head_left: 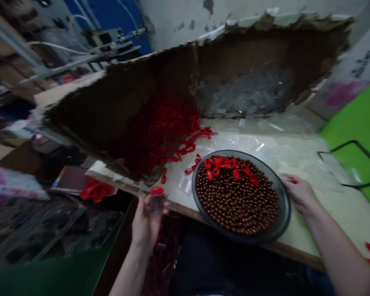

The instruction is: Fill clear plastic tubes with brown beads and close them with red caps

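My left hand (146, 226) holds a small clear container with a red cap (156, 200) in front of the table edge, fingers wrapped round it. Beside it is a grey bowl (288, 209), filled with shiny brown beads (237, 205); several red plastic pieces (223, 163) lie on top of the beads. My right hand (299, 193) is just right of the bowl's rim, its fingers closed together. Something pale shows at its fingertips, too blurred to name.
A torn cardboard box (86, 107) lies open behind the bowl, with a red heap (163, 127) on its left and clear plastic pieces (249, 92) on its right. More clear pieces lie on the table (308, 230). A green panel (360, 119) stands at right.
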A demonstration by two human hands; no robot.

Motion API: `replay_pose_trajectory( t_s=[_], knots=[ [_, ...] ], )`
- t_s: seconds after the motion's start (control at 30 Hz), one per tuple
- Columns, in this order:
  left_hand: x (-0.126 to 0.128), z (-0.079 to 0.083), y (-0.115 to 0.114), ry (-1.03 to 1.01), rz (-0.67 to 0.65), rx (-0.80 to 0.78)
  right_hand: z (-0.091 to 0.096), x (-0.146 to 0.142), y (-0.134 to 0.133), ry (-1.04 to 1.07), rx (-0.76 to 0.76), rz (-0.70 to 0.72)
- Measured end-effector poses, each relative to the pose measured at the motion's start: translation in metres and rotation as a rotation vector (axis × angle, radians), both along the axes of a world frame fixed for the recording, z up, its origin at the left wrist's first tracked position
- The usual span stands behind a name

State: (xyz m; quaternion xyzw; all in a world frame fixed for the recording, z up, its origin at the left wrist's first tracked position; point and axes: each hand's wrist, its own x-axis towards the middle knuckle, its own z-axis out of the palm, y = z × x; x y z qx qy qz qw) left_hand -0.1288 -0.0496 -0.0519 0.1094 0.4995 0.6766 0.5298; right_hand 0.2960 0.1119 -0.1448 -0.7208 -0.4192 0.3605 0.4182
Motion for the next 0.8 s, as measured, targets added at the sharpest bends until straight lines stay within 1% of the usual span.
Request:
replay_pose_trajectory(
  t_s=[0.07,0.1,0.13,0.2,0.27,0.33,0.4,0.5,0.53,0.6,0.67,0.73,0.8],
  knots=[
    [0.026,0.023,0.01,-0.131,-0.15,0.081,0.002,0.005,-0.005,0.097,0.021,-0.093],
    [0.037,0.032,0.014,-0.186,-0.206,0.118,0.004,0.007,-0.007,0.134,0.036,-0.135],
    [0.046,0.039,0.016,-0.232,-0.255,0.148,0.006,0.009,-0.011,0.166,0.056,-0.171],
    [0.06,0.048,0.018,-0.301,-0.323,0.187,0.014,0.011,-0.018,0.225,0.105,-0.231],
    [0.068,0.051,0.016,-0.341,-0.37,0.201,0.024,0.011,-0.025,0.263,0.163,-0.267],
    [0.072,0.053,0.014,-0.364,-0.403,0.203,0.035,0.009,-0.03,0.261,0.227,-0.271],
    [0.075,0.053,0.011,-0.379,-0.42,0.196,0.048,0.004,-0.034,0.253,0.29,-0.221],
    [0.075,0.053,0.008,-0.377,-0.415,0.183,0.067,-0.014,-0.041,0.274,0.38,-0.089],
    [0.073,0.052,0.006,-0.356,-0.397,0.176,0.074,-0.022,-0.043,0.276,0.395,-0.036],
    [0.066,0.046,0.003,-0.259,-0.315,0.139,0.087,-0.042,-0.05,0.247,0.401,0.07],
    [0.051,0.034,-0.001,-0.115,-0.19,0.062,0.099,-0.061,-0.058,0.202,0.389,0.201],
    [0.027,0.011,-0.007,0.011,-0.054,-0.04,0.109,-0.077,-0.064,0.19,0.364,0.334],
    [-0.004,-0.022,-0.018,0.085,0.082,-0.141,0.114,-0.087,-0.068,0.199,0.338,0.433]
  ],
)
